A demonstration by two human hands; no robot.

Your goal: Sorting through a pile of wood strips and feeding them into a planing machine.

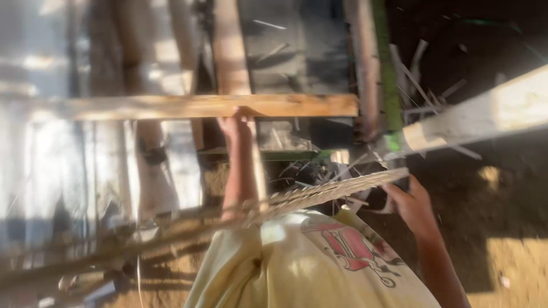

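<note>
The view is blurred and tilted. My left hand reaches up and grips the lower edge of a long horizontal wooden plank. My right hand holds the end of a thin woven bamboo panel, which I see edge-on. The panel slants from that hand down to the left, across my left forearm. My yellow shirt with a red print fills the bottom middle.
A pale squared beam juts in from the right. A green pole and upright wooden posts stand behind the plank. Bamboo scraps lie around the posts. Dirt ground with a sunlit patch is at lower right.
</note>
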